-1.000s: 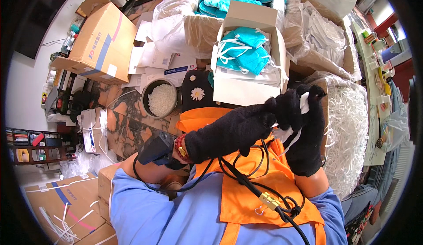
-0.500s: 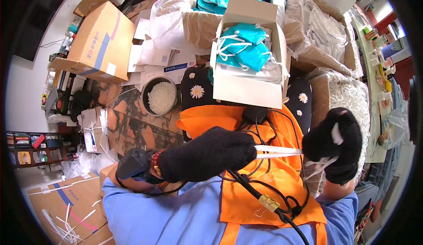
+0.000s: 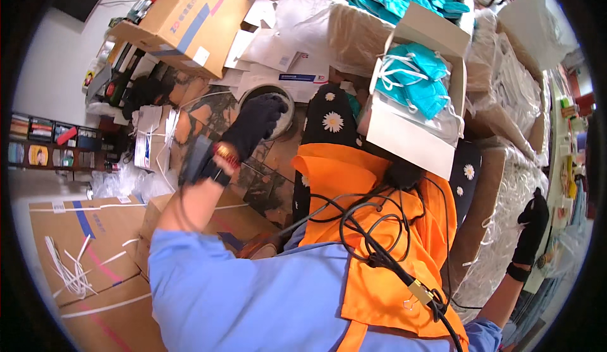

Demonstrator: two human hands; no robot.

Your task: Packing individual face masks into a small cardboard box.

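Note:
My left hand (image 3: pixel 260 119), in a black glove, reaches over a round dark bowl (image 3: pixel 289 119) of small white pieces. Its fingers are bent but apart over the contents, and I see nothing held in them. Off to the right, my right hand (image 3: pixel 532 225), also gloved in black, is beside a plastic-lined carton of white elastic loops (image 3: pixel 506 209). Its fingers point upward, with nothing plainly held. In front of my lap sits an open white box (image 3: pixel 411 134) with teal face masks (image 3: pixel 414 80) on top, their white straps loose.
A large carton (image 3: pixel 373 39) heaped with teal masks stands beyond the white box. Another plastic-lined carton (image 3: pixel 506 99) is at the right. Brown cartons (image 3: pixel 190 20) stand at far left and near left (image 3: pixel 95 257). Dark cables (image 3: pixel 379 238) lie across my orange apron.
Both hands have moved apart: the left went forward and left to the bowl, the right moved right and slightly down. The white strap stretched between them is gone. The view has shifted.

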